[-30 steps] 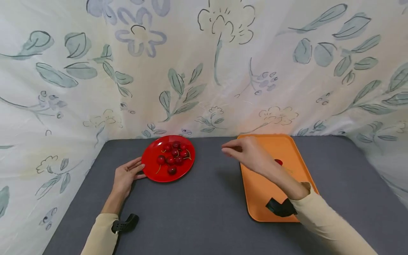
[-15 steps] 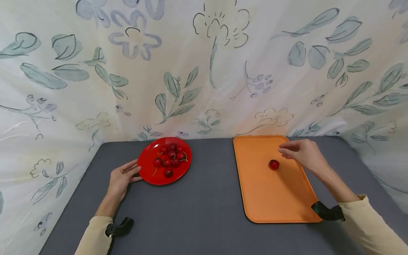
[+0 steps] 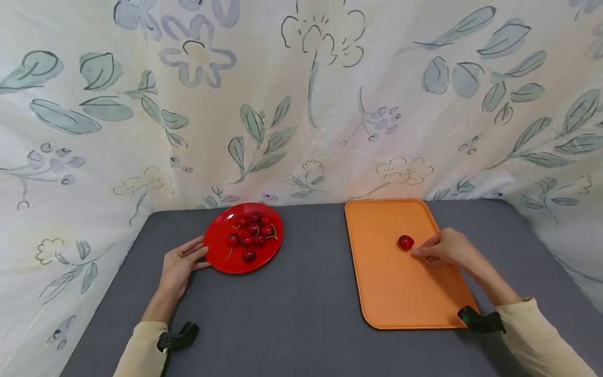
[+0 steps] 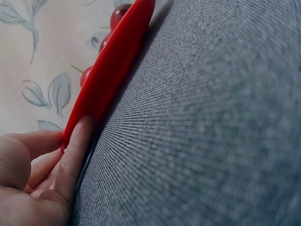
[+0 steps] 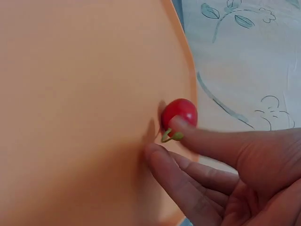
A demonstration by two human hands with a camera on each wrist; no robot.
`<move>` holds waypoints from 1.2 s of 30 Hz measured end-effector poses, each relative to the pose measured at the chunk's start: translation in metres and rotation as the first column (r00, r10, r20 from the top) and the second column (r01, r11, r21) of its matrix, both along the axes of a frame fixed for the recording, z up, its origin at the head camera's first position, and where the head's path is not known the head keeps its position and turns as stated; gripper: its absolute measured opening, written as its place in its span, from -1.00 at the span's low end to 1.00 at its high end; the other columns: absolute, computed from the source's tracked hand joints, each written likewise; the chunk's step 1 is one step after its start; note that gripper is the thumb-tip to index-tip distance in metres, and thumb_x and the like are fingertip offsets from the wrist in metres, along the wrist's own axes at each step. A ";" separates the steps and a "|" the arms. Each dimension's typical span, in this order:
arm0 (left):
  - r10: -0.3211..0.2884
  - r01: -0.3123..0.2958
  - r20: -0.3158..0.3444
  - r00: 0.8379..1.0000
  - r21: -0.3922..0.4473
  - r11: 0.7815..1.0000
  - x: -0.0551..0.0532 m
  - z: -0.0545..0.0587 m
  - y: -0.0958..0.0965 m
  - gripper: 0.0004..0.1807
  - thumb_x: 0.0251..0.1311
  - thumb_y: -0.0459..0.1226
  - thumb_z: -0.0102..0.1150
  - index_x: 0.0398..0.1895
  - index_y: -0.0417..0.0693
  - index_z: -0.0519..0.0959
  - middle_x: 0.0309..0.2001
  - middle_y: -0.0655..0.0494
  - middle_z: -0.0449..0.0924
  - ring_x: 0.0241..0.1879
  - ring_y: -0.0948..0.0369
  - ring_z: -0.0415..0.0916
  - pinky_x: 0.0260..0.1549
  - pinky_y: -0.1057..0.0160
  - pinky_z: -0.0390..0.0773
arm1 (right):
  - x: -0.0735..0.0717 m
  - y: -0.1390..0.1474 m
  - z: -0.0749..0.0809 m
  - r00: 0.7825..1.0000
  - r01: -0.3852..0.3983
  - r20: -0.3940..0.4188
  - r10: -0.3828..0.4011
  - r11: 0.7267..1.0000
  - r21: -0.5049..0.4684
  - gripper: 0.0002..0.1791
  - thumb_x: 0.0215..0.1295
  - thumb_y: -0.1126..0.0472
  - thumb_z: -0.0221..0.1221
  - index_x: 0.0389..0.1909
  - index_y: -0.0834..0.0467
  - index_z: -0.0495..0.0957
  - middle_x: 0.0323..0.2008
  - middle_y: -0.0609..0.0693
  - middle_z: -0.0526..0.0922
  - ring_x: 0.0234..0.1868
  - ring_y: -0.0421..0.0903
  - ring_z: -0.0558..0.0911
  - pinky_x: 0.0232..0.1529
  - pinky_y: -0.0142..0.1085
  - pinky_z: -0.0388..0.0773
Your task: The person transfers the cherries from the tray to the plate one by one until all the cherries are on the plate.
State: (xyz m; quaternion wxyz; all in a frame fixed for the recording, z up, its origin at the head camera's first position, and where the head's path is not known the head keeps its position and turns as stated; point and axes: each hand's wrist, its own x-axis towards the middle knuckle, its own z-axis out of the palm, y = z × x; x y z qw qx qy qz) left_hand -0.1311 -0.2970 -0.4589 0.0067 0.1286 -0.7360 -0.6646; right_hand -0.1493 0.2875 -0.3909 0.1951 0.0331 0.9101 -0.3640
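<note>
My left hand [image 3: 178, 264] pinches the left rim of a red plate [image 3: 219, 254]; the left wrist view shows fingers on both sides of the rim. On the plate lie several cherries [image 3: 246, 240], some with stems. On an orange tray [image 3: 391, 293] lies a single cherry [image 3: 405, 242]. My right hand [image 3: 447, 248] is at its right side, over the tray. In the right wrist view, thumb and forefinger stand apart around the green stem [image 5: 172, 135], and the thumb covers part of the cherry [image 5: 186, 110].
A grey cloth [image 3: 301, 293] covers the table, with a stretch of it between plate and tray. Behind rises a floral curtain [image 3: 330, 146], close to the far edges of both. A black strap sits on each wrist.
My right hand has swung right from beside the tray's left edge, then lowered to the lone cherry's stem. The left hand still holds the plate; the head view shifted slightly.
</note>
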 end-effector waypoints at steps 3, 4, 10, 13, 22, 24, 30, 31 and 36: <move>0.005 -0.005 -0.002 1.000 0.001 1.000 0.000 -0.002 0.000 -0.41 0.31 -0.31 0.21 0.37 -0.32 0.33 0.06 0.05 0.53 -0.18 0.41 0.63 -0.23 0.25 0.71 | 0.000 -0.003 -0.005 0.999 0.029 0.021 -0.027 0.998 -0.057 -0.73 0.19 0.27 0.36 -0.28 0.46 0.69 -0.44 0.12 0.73 -0.45 -0.05 0.73 -0.40 -0.25 0.72; 0.005 -0.005 -0.005 1.000 0.001 1.000 0.000 -0.002 0.000 -0.41 0.31 -0.31 0.22 0.36 -0.33 0.33 0.06 0.05 0.53 -0.18 0.40 0.63 -0.24 0.26 0.71 | 0.000 -0.004 -0.006 0.999 0.032 0.020 -0.031 0.997 -0.066 -0.75 0.19 0.28 0.36 -0.29 0.46 0.69 -0.44 0.13 0.73 -0.45 -0.05 0.73 -0.40 -0.25 0.72; 0.004 -0.004 -0.018 1.000 -0.005 1.000 -0.001 -0.004 0.000 -0.41 0.31 -0.31 0.22 0.36 -0.33 0.34 0.00 0.16 0.55 -0.19 0.41 0.64 -0.24 0.26 0.70 | 0.000 -0.013 -0.010 0.998 0.063 0.001 -0.063 0.998 -0.012 -0.66 0.13 0.13 0.42 -0.33 0.39 0.72 -0.53 0.06 0.71 -0.49 -0.08 0.71 -0.42 -0.27 0.71; 0.007 -0.007 -0.017 1.000 -0.005 1.000 -0.001 -0.004 0.001 -0.42 0.31 -0.31 0.22 0.36 -0.33 0.34 0.00 0.16 0.55 -0.19 0.41 0.64 -0.25 0.26 0.70 | -0.001 -0.016 -0.011 0.998 0.058 -0.015 -0.058 0.998 0.020 -0.67 0.13 0.13 0.42 -0.35 0.38 0.72 -0.56 0.04 0.70 -0.52 -0.09 0.70 -0.44 -0.27 0.70; 0.014 -0.015 -0.019 1.000 -0.011 1.000 -0.003 -0.006 0.000 -0.41 0.31 -0.27 0.23 0.35 -0.31 0.36 -0.01 0.16 0.56 -0.23 0.36 0.66 -0.25 0.26 0.70 | -0.005 -0.012 -0.012 0.998 0.049 0.037 -0.045 0.993 -0.106 -0.69 0.20 0.21 0.36 -0.25 0.44 0.69 -0.45 0.08 0.73 -0.46 -0.09 0.72 -0.37 -0.28 0.72; 0.012 -0.012 -0.021 1.000 -0.009 1.000 -0.003 -0.006 0.000 -0.41 0.31 -0.26 0.23 0.35 -0.31 0.36 0.01 0.14 0.56 -0.23 0.36 0.66 -0.25 0.26 0.70 | -0.004 -0.011 -0.011 0.998 0.055 0.050 -0.047 0.984 -0.168 -0.67 0.23 0.23 0.34 -0.20 0.47 0.67 -0.40 0.12 0.74 -0.43 -0.08 0.72 -0.35 -0.27 0.72; 0.010 -0.010 -0.027 1.000 -0.004 1.000 -0.003 -0.005 0.000 -0.41 0.31 -0.26 0.23 0.35 -0.32 0.35 0.04 0.11 0.56 -0.22 0.37 0.66 -0.26 0.26 0.70 | -0.007 -0.011 -0.011 0.991 0.111 0.108 -0.080 0.942 -0.318 -0.53 0.27 0.24 0.30 0.01 0.56 0.53 -0.29 0.14 0.74 -0.34 -0.09 0.75 -0.25 -0.29 0.71; 0.011 -0.011 -0.027 1.000 -0.004 1.000 -0.003 -0.005 0.000 -0.40 0.31 -0.26 0.23 0.35 -0.32 0.35 0.04 0.11 0.56 -0.22 0.37 0.66 -0.26 0.26 0.70 | -0.008 -0.012 -0.010 0.989 0.124 0.117 -0.089 0.930 -0.347 -0.51 0.27 0.24 0.30 0.04 0.57 0.51 -0.28 0.14 0.74 -0.32 -0.09 0.75 -0.23 -0.28 0.71; 0.008 -0.008 -0.027 1.000 0.002 1.000 -0.003 -0.007 0.000 -0.40 0.31 -0.27 0.23 0.35 -0.32 0.35 0.05 0.09 0.55 -0.22 0.37 0.66 -0.26 0.25 0.70 | -0.011 -0.019 -0.008 0.993 0.111 0.083 -0.082 0.885 -0.451 -0.49 0.33 0.28 0.24 0.12 0.61 0.42 -0.22 0.16 0.73 -0.24 -0.11 0.75 -0.13 -0.22 0.69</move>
